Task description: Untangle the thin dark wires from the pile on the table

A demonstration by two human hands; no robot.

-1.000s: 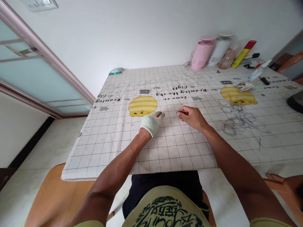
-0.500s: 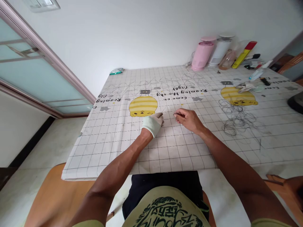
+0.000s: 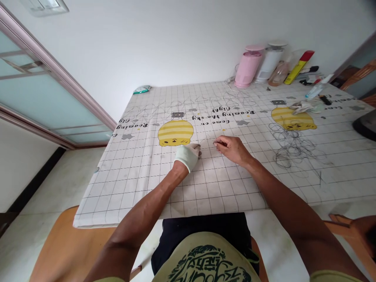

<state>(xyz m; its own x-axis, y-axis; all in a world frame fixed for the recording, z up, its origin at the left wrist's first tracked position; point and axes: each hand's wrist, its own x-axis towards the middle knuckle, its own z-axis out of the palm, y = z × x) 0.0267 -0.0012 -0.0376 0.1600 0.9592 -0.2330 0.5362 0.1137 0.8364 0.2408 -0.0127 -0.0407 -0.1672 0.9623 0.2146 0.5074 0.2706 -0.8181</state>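
Observation:
My left hand (image 3: 188, 154), in a pale knitted glove, rests over the table with its fingers pinched together. A faint thin wire (image 3: 203, 140) sticks out from its fingertips toward the other hand. My bare right hand (image 3: 230, 149) is a short gap to the right, thumb and forefinger pressed together. Something small and dark shows at those fingertips, too fine to make out. Both hands are just above or on the checked tablecloth (image 3: 223, 188). To their right lies a loose tangle of thin dark wire (image 3: 289, 150).
Long wavy strands (image 3: 176, 102) lie across the back of the table. Along the wall stand a pink cylinder (image 3: 249, 68), a white cylinder (image 3: 269, 64), a bottle (image 3: 278, 74) and a yellow-red box (image 3: 299, 68). A crumpled glove (image 3: 307, 106) and a dark object (image 3: 367, 127) are at right.
The view has shifted slightly. Both hands keep their pinch and stay about the same distance apart; the thin wire by the left fingertips now slants more toward the right hand.

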